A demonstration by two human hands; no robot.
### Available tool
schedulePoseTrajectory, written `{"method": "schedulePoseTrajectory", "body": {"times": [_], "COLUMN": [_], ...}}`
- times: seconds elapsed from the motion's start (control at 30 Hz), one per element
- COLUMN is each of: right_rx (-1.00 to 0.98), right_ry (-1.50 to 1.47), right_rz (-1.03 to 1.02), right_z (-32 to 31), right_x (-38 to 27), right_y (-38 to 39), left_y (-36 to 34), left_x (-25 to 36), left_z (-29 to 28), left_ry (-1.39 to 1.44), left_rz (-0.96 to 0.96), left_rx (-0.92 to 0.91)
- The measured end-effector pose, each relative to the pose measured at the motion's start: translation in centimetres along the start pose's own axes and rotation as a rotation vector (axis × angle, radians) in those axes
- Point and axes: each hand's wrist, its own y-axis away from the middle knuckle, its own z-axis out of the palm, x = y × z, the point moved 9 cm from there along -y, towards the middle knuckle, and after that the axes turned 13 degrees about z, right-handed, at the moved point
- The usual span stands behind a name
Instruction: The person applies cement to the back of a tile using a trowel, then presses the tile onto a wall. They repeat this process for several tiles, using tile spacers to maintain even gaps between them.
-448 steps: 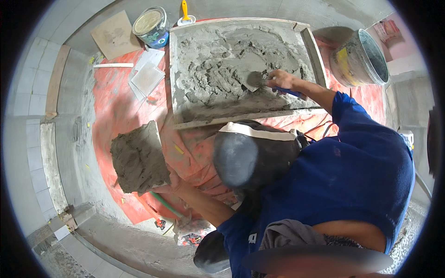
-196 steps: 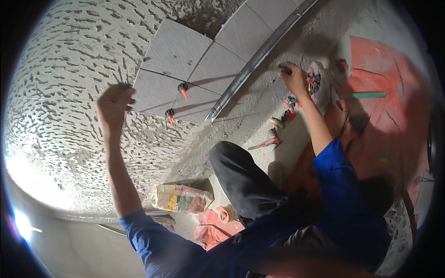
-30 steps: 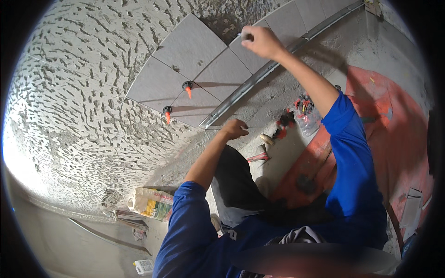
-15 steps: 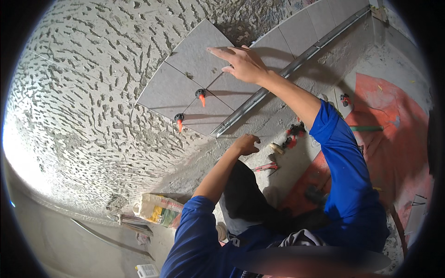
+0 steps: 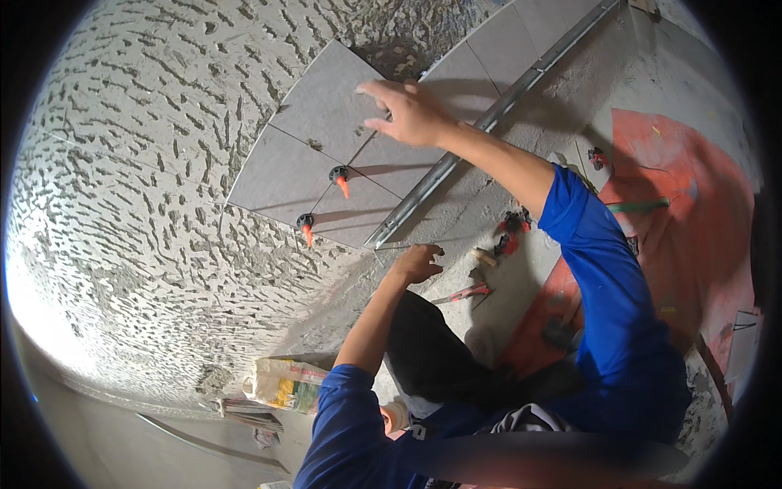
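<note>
Most of the wall (image 5: 138, 204) was combed mortar without tiles. A few grey tiles (image 5: 326, 130) sat above the metal rail (image 5: 456, 155), with orange clips (image 5: 340, 181). The left hand (image 5: 419, 262), fingers half curled and empty, was below the rail. The right hand (image 5: 407, 110) pressed open on a tile.
</note>
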Motion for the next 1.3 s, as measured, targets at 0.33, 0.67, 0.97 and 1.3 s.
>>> {"method": "schedulePoseTrajectory", "body": {"times": [0.33, 0.67, 0.97, 1.3], "right_rx": [0.206, 0.202, 0.189, 0.130], "right_ry": [-0.105, -0.032, 0.000, -0.002], "right_rz": [0.255, 0.226, 0.264, 0.311], "right_z": [-8.9, -10.9, -11.3, -8.8], "right_x": [4.9, 3.9, 4.6, 5.6], "right_y": [-3.7, -4.8, -4.0, -4.1], "left_y": [-1.2, -1.3, -1.7, -0.9], "left_x": [3.7, 4.8, 5.6, 4.1], "left_z": [-2.2, -1.7, -2.0, -1.6], "left_ry": [-0.045, -0.056, -0.027, -0.125], "left_rz": [0.113, 0.058, 0.063, 0.054], "left_rx": [0.171, 0.138, 0.127, 0.102]}}
